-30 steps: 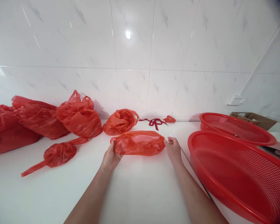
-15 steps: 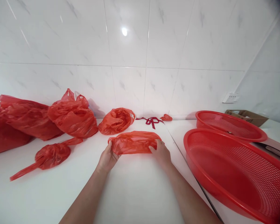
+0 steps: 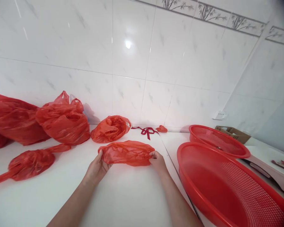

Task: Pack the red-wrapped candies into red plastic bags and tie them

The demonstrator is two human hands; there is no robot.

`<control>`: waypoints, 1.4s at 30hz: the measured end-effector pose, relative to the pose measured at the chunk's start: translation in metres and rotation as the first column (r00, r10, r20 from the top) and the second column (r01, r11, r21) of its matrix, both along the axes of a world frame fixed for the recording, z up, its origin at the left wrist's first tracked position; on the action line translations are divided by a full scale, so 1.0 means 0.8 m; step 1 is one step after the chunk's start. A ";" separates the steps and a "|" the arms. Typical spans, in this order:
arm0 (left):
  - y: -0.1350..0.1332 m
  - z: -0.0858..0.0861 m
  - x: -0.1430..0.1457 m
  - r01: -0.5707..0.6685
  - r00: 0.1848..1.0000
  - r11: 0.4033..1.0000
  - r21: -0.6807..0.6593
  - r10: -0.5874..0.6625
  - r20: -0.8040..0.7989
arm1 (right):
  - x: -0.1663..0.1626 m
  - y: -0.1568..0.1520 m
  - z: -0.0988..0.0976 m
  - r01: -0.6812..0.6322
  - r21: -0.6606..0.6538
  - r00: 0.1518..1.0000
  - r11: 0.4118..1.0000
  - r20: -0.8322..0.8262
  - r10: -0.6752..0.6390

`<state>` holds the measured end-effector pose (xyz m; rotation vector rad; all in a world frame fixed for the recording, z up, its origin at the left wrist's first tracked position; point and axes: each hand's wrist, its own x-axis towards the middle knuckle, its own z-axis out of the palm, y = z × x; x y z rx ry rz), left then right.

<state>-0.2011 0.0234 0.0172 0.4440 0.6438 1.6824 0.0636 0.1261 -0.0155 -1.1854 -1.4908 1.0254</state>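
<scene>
A thin red plastic bag [image 3: 127, 153] is stretched sideways between my two hands, just above the white tabletop. My left hand [image 3: 97, 168] grips its left end, thumb on top and fingers underneath. At the right end, my right hand [image 3: 158, 160] pinches the plastic between thumb and fingers. Whether anything lies inside the bag, I cannot tell. Behind it sits a crumpled red bag [image 3: 111, 128] with a loop handle. To the left lies a knotted red bag [image 3: 32, 164], its twisted ends stretched out.
Fuller red bags [image 3: 63, 121] line the wall at left. A dark red ribbon [image 3: 146, 130] and a small red piece [image 3: 161, 128] lie by the wall. On the right stand a large red basket [image 3: 217, 189], another red basket [image 3: 217, 142] and a cardboard box [image 3: 234, 134].
The camera view has turned to the right and tilted, so things appear further left. My right hand's fingers have closed more tightly on the bag's right end; my left hand keeps its grip.
</scene>
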 end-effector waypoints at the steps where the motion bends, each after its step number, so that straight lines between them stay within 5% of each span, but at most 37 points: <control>1: 0.000 0.000 -0.002 -0.005 1.000 1.000 0.004 0.005 0.013 | 0.001 0.003 0.000 -0.008 -0.009 1.000 1.000 -0.009 0.008; 14: -0.001 -0.001 -0.002 -0.016 0.999 1.000 -0.023 0.017 0.032 | 0.001 0.000 -0.001 0.166 -0.139 0.986 0.976 0.030 -0.164; 21: -0.003 0.002 0.000 -0.009 1.000 1.000 -0.023 0.009 0.007 | -0.010 0.012 0.003 0.246 -0.053 0.966 0.968 0.095 -0.240; 29: -0.004 -0.001 -0.002 -0.015 0.998 0.998 0.056 0.018 -0.053 | 0.008 0.020 0.001 0.024 -0.199 0.958 0.980 -0.275 -0.079; 35: 0.000 -0.005 -0.003 0.009 0.995 0.998 0.066 -0.002 -0.102 | 0.013 0.021 0.003 -0.206 -0.271 0.771 0.940 -0.637 -0.015; 42: 0.003 -0.010 -0.010 -0.047 0.996 0.994 0.103 0.054 -0.072 | 0.021 0.025 -0.003 -0.291 -0.312 0.603 0.904 -0.794 -0.080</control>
